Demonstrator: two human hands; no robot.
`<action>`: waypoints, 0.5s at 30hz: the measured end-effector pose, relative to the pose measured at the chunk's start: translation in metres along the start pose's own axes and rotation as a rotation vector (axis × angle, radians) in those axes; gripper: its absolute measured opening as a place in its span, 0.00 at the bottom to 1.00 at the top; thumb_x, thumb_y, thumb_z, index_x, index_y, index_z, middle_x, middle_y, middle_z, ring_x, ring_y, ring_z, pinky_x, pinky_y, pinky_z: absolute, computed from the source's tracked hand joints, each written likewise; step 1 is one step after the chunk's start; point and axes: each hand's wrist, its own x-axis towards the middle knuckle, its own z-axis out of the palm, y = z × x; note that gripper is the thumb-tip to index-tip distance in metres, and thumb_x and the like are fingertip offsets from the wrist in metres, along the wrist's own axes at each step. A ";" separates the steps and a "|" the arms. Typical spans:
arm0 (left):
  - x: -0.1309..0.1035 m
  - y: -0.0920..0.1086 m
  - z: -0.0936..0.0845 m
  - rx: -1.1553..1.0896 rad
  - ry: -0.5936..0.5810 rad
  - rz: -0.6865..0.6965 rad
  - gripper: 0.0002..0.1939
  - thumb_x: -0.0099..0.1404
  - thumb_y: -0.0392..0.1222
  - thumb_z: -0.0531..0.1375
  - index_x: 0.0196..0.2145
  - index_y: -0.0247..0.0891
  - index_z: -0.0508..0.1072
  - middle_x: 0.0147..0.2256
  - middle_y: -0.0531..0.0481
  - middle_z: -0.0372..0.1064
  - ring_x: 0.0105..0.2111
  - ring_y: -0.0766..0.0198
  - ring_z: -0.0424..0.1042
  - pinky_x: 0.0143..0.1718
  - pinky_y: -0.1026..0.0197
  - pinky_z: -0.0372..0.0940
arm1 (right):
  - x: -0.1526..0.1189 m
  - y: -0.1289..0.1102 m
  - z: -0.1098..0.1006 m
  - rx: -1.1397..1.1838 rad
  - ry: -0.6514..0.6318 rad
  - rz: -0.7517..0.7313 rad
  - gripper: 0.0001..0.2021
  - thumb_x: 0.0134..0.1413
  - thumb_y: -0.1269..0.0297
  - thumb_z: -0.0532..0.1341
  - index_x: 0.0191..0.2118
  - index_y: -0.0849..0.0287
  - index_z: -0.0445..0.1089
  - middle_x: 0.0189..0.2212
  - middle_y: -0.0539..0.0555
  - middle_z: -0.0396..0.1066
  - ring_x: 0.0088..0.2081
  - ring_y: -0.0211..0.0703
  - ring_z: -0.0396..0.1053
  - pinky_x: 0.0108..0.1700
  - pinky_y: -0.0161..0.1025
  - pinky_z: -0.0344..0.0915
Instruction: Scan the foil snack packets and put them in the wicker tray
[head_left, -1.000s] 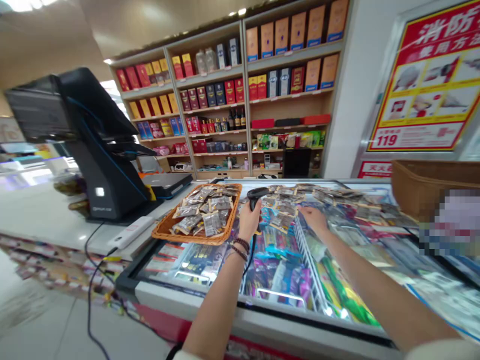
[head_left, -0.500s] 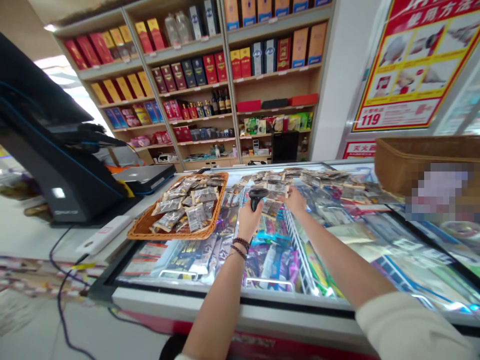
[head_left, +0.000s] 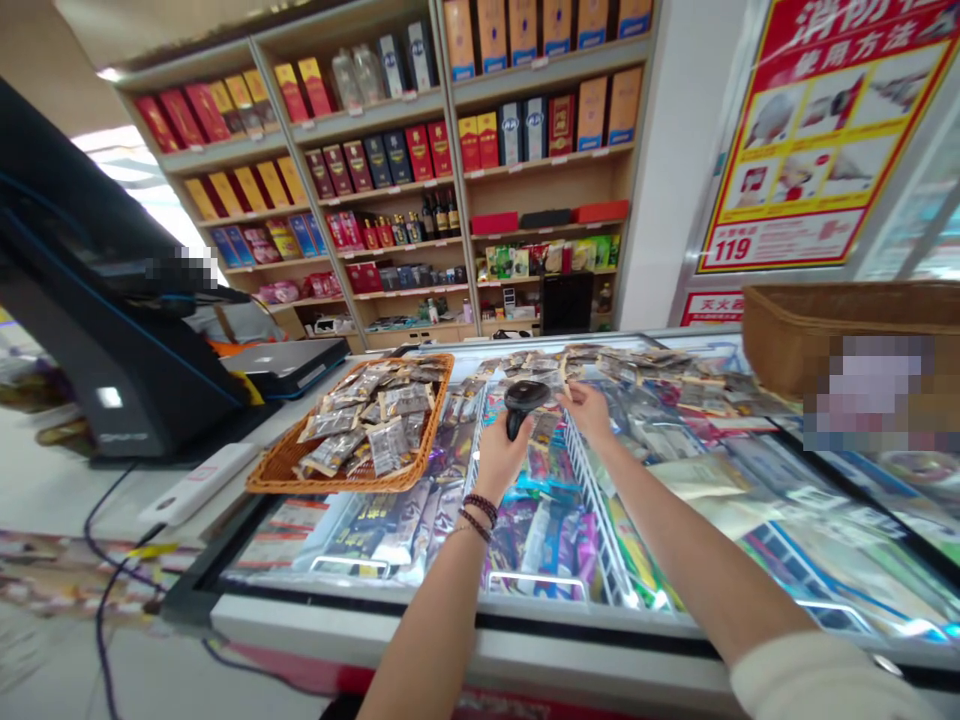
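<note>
My left hand (head_left: 501, 455) is wrapped around the handle of a black barcode scanner (head_left: 526, 394), whose head points away from me, over the glass top of a chest freezer. Just to its right, the fingers of my right hand (head_left: 589, 412) pinch the edge of a small clear snack packet (head_left: 556, 382). The scanner head partly covers that packet. More such packets (head_left: 622, 365) lie spread along the far part of the glass. To the left, an orange wicker basket (head_left: 330, 487) holds a pile of similar packets (head_left: 390, 445).
Under the glass (head_left: 420, 575) are wire baskets of wrapped ice creams. A black checkout terminal (head_left: 127, 350), a flat grey device (head_left: 289, 365) and a white box with a cable (head_left: 199, 485) stand at left. A brown basket (head_left: 772, 335) sits at right. Shelves of boxes (head_left: 390, 155) rise behind.
My left hand and the scanner have shifted slightly right and toward me. My right hand has drawn a little nearer, with the packet in its fingers. The whole view has tilted slightly.
</note>
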 end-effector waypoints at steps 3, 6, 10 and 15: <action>-0.003 0.002 0.001 -0.005 -0.021 0.030 0.16 0.67 0.55 0.66 0.30 0.42 0.71 0.22 0.52 0.66 0.23 0.60 0.68 0.28 0.61 0.58 | -0.002 -0.003 0.003 0.057 -0.047 0.017 0.07 0.49 0.62 0.71 0.36 0.56 0.81 0.35 0.57 0.85 0.41 0.57 0.84 0.48 0.50 0.80; -0.004 0.004 0.000 0.033 -0.037 0.067 0.16 0.69 0.56 0.64 0.32 0.41 0.72 0.22 0.51 0.67 0.24 0.60 0.69 0.28 0.62 0.58 | -0.003 -0.003 0.005 0.099 -0.055 0.003 0.08 0.46 0.60 0.71 0.35 0.55 0.81 0.34 0.56 0.85 0.39 0.57 0.84 0.46 0.51 0.81; -0.004 0.006 -0.002 0.077 -0.050 0.089 0.17 0.71 0.56 0.61 0.34 0.40 0.73 0.22 0.52 0.67 0.24 0.61 0.68 0.29 0.62 0.58 | -0.003 0.003 0.003 0.150 -0.078 -0.051 0.14 0.43 0.54 0.73 0.36 0.56 0.82 0.33 0.58 0.85 0.36 0.59 0.84 0.43 0.51 0.81; -0.004 0.004 -0.002 0.107 -0.057 0.095 0.16 0.72 0.54 0.58 0.35 0.39 0.73 0.23 0.53 0.67 0.23 0.63 0.67 0.29 0.62 0.56 | -0.001 0.009 0.002 0.153 -0.084 -0.104 0.17 0.42 0.49 0.73 0.35 0.55 0.83 0.35 0.58 0.86 0.38 0.61 0.84 0.44 0.53 0.82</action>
